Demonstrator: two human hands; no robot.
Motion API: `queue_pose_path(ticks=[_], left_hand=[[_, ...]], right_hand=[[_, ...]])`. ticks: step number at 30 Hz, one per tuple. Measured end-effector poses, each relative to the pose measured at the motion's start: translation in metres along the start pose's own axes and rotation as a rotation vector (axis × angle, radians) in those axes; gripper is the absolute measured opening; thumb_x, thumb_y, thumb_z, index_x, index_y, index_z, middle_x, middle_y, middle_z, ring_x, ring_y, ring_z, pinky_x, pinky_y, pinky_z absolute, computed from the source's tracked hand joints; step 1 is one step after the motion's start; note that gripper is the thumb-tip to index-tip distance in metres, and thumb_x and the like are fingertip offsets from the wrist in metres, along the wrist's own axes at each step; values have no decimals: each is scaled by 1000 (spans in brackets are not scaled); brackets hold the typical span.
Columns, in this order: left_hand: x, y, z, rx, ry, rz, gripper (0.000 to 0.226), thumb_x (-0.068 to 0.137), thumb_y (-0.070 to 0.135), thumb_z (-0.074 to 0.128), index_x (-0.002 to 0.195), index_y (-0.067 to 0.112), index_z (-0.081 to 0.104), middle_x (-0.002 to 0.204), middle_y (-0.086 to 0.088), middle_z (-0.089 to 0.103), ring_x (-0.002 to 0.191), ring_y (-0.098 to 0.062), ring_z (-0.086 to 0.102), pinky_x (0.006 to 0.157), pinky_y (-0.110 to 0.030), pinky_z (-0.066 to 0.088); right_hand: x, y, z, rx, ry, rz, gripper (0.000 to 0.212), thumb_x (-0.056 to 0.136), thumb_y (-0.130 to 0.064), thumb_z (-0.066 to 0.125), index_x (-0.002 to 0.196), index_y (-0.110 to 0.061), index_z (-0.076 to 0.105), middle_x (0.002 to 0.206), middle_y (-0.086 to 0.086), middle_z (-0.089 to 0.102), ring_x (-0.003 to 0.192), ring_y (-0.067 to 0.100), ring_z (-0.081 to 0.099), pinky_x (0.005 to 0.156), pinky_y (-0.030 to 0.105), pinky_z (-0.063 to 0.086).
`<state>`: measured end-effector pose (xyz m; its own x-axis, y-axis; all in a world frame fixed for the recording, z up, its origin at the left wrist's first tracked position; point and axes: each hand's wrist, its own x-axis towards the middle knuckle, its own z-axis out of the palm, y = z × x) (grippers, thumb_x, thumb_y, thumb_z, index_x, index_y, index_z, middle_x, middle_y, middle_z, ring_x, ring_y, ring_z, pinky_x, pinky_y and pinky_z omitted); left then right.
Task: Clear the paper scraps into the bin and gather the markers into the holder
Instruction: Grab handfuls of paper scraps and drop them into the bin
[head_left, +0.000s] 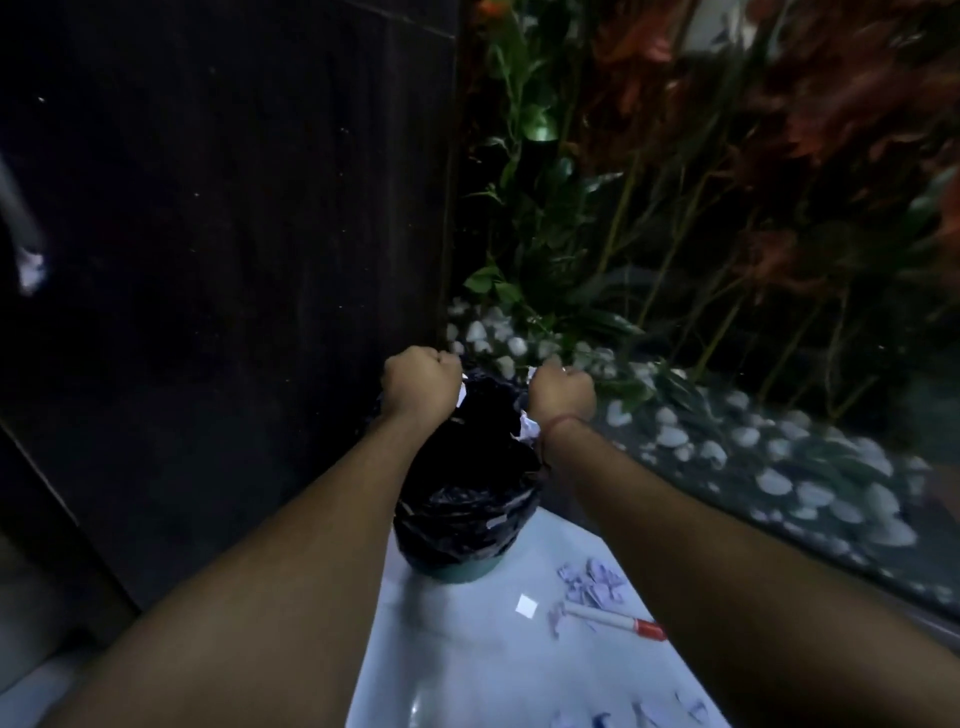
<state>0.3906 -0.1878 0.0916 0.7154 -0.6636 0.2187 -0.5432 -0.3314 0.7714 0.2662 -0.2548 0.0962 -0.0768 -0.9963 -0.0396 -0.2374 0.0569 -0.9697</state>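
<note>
Both hands, left hand (422, 378) and right hand (563, 392), clenched on white paper bits directly above the black-bag-lined round bin (462, 499). Remaining pale torn paper scraps (592, 579) and white red-capped marker (615, 621) lie on the white desk (467, 649) near-right of bin; marker's long axis runs left-right, right hand nearer.

Bin (457, 569) shows a teal-green base under a glossy black liner (462, 499), with white crumpled paper (529, 428) at the liner's right rim; white floor (467, 649) near, dark brown-black panel (223, 208) at left. Pale lilac-white paper scraps (592, 579) lie at right beside a small white square (526, 605) and a white marker (613, 619) with a red cap. Far right: white pebbles (779, 483), green leaves (535, 124), rust-red foliage (831, 104); a thin red thread (563, 422) circles the right wrist.
</note>
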Motion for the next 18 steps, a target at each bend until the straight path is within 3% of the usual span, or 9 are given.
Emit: queue_pose_path(ticks=[2, 4, 7, 10, 13, 15, 18], left_hand=[[4, -8, 5, -34, -29, 3, 40, 87, 28, 41, 69, 4, 68, 72, -12, 69, 68, -27, 61, 61, -29, 49], [4, -7, 7, -40, -46, 13, 38, 87, 27, 44, 65, 4, 66, 62, -6, 62, 63, -24, 57, 58, -27, 43], [5, -4, 12, -22, -57, 27, 36, 87, 28, 53, 59, 6, 59, 56, -6, 54, 61, -26, 52, 57, -26, 35], [1, -9, 20, -15, -121, 37, 43, 88, 42, 52, 66, 9, 67, 62, -6, 64, 63, -25, 60, 57, -32, 46], [-6, -10, 28, -18, -163, 9, 54, 90, 54, 43, 74, 12, 73, 69, -6, 69, 66, -25, 62, 67, -35, 54], [-9, -7, 31, 9, -155, 5, 57, 93, 55, 38, 77, 13, 72, 74, -7, 68, 69, -27, 61, 68, -35, 53], [-22, 0, 37, 33, -122, 102, 48, 96, 46, 40, 69, 13, 62, 71, -12, 64, 63, -31, 58, 57, -33, 45]], right_hand=[[3, 2, 18, -14, -12, -18, 39, 97, -28, 41, 82, 0, 63, 91, 16, 59, 88, 32, 53, 74, 31, 35], [2, 6, 29, -54, -71, -57, 41, 99, -32, 40, 100, 0, 65, 104, 17, 63, 99, 33, 56, 77, 30, 35], [7, 13, 34, -91, -209, -97, 29, 96, -29, 48, 81, -9, 62, 91, 16, 62, 90, 31, 58, 78, 31, 42], [14, 18, 23, -57, -308, -25, 17, 83, -20, 57, 69, -11, 62, 76, 10, 62, 75, 24, 54, 67, 34, 45], [11, 16, 1, -23, -316, 13, 20, 76, -22, 63, 63, -8, 68, 72, 9, 67, 75, 26, 60, 73, 42, 52], [7, 15, -7, -5, -313, 18, 23, 87, -18, 60, 67, -10, 69, 71, 10, 66, 75, 26, 60, 72, 37, 50], [6, 21, -17, -25, -195, -31, 24, 94, -23, 56, 84, -7, 70, 84, 14, 69, 85, 32, 64, 81, 43, 53]])
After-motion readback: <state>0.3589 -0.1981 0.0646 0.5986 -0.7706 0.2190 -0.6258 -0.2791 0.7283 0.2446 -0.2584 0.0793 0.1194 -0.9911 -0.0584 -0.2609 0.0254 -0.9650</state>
